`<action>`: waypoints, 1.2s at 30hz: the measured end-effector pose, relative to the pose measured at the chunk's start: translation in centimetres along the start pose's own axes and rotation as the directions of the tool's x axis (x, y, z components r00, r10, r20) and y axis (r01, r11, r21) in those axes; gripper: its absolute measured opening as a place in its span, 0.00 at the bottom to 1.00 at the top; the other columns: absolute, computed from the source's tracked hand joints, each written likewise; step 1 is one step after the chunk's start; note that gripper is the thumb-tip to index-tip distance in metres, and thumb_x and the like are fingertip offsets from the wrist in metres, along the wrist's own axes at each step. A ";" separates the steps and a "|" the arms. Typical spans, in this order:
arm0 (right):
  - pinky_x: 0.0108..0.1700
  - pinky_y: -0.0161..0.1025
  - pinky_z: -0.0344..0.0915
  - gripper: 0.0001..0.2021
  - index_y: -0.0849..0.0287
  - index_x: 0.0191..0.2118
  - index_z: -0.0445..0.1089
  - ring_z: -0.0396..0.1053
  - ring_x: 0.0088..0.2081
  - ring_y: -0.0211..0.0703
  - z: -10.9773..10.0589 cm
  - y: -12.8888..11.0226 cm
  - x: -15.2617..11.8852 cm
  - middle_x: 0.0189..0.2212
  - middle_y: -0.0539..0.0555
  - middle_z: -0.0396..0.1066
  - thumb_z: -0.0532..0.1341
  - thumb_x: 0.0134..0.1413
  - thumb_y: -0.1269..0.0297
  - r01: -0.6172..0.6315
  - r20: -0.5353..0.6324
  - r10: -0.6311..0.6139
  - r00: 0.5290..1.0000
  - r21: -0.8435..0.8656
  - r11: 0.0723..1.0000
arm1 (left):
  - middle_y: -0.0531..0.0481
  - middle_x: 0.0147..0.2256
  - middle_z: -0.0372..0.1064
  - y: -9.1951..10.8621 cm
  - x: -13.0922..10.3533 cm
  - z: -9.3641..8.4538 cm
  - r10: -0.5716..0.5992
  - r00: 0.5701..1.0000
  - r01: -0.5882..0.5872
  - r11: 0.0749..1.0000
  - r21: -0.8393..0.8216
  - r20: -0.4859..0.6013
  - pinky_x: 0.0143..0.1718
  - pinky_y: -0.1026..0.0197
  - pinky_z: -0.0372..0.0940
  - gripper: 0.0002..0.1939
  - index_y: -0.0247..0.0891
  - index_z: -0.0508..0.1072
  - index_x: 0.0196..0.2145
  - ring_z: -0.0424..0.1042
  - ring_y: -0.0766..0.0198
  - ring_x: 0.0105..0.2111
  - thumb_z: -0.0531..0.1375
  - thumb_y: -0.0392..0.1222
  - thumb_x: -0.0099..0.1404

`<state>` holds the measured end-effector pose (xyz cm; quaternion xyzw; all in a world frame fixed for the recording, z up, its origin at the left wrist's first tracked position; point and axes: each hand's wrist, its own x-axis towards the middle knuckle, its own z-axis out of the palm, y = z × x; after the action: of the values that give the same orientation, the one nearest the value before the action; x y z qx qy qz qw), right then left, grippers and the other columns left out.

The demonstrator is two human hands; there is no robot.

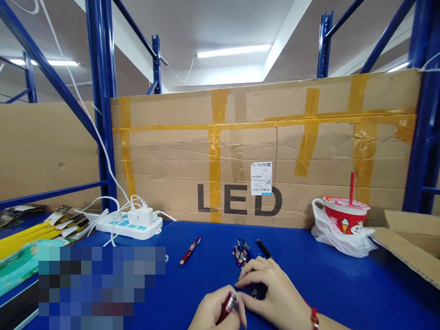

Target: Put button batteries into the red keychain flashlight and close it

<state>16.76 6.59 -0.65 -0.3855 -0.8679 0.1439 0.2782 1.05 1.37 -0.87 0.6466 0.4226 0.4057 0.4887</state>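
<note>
The left hand point(210, 310) curls round a red tube point(226, 308), best held lightly but steadily, while the right hand point(279, 289) arches beside it, possible pinch unclear.

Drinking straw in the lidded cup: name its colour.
Red, best seen in the head view.

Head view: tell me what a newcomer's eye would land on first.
Probably the big black LED lettering on the taped cardboard behind the blue table. Next, the red cup with its straw, in a white bag at right. Then the left hand, near the bottom centre, holding a red cylinder.
</note>
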 end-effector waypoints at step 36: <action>0.40 0.40 0.54 0.05 0.57 0.30 0.68 0.64 0.36 0.39 1.2 -1.1 0.0 0.33 0.48 0.70 0.62 0.46 0.63 0.117 0.010 -0.118 0.993 0.056 0.992 | 0.65 0.08 0.43 -0.6 0.6 0.3 -0.087 0.996 0.082 0.965 -0.250 -0.008 0.14 0.67 0.38 0.04 0.37 0.60 0.19 0.39 0.76 0.09 0.47 0.38 0.46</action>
<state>15.43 5.85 -1.12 -0.3250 -0.8865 0.1538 0.2912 1.42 1.97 -1.47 0.5576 0.4001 0.4405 0.5788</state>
